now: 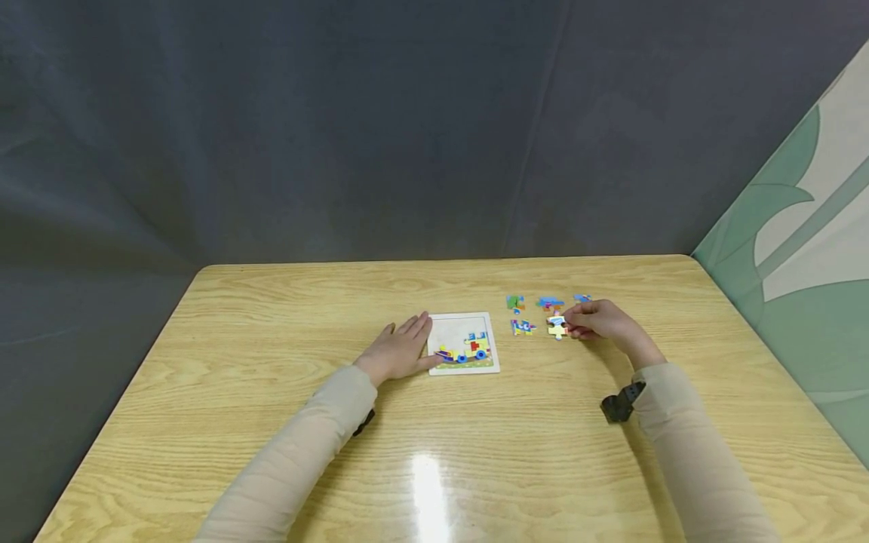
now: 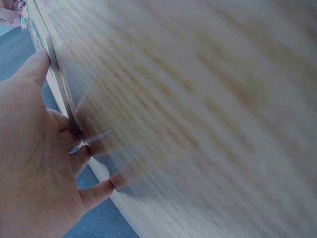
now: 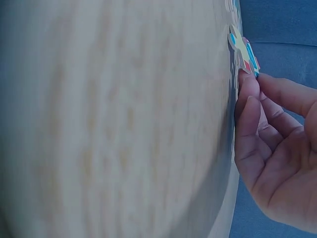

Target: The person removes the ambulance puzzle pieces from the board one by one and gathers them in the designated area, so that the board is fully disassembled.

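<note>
A white-framed puzzle board [image 1: 448, 332] lies on the table with several pieces joined along its lower part, showing a colourful vehicle. Along the board's left edge my left hand [image 1: 399, 353] rests with straight fingers, the thumb over the lower left corner. To the right, my right hand [image 1: 600, 323] pinches a yellow and blue jigsaw piece [image 1: 557, 329] between thumb and fingertips. In the right wrist view that jigsaw piece [image 3: 240, 45] stands out beyond the fingertips, tilted, close over the table.
Several loose jigsaw pieces lie between the board and the right hand, among them a green one [image 1: 515, 302], a blue one [image 1: 551, 302] and a multicoloured one [image 1: 523, 327]. Another piece [image 1: 581, 299] is partly behind the right hand. A dark curtain [image 1: 434, 151] hangs behind the wooden table [image 1: 285, 302].
</note>
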Tool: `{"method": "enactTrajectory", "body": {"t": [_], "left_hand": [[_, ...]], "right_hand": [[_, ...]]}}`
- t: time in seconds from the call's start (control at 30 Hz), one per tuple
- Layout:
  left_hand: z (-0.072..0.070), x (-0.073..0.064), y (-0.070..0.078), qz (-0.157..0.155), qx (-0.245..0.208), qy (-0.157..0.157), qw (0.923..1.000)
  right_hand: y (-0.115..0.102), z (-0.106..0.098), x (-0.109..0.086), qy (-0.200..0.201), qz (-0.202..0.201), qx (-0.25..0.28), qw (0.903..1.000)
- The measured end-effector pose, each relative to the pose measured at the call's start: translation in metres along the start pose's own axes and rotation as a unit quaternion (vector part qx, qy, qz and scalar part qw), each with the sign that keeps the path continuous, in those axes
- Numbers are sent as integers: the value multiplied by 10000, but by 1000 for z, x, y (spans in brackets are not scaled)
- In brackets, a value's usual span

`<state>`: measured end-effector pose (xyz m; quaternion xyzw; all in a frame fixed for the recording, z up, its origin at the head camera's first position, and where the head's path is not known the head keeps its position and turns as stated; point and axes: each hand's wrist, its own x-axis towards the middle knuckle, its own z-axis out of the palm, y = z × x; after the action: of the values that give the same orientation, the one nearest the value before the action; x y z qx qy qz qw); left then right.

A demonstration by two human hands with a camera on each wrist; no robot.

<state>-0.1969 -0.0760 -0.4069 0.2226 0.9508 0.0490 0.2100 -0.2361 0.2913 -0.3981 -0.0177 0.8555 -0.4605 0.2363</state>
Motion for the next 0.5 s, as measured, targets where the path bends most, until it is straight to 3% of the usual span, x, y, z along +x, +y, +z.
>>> {"method": "enactTrajectory", "body": {"t": [0.5], "left_hand": [[-1,0,0,6,60,-17,10000]], "right_hand": [[-7,3,-3,26,163,-290,9994]]}}
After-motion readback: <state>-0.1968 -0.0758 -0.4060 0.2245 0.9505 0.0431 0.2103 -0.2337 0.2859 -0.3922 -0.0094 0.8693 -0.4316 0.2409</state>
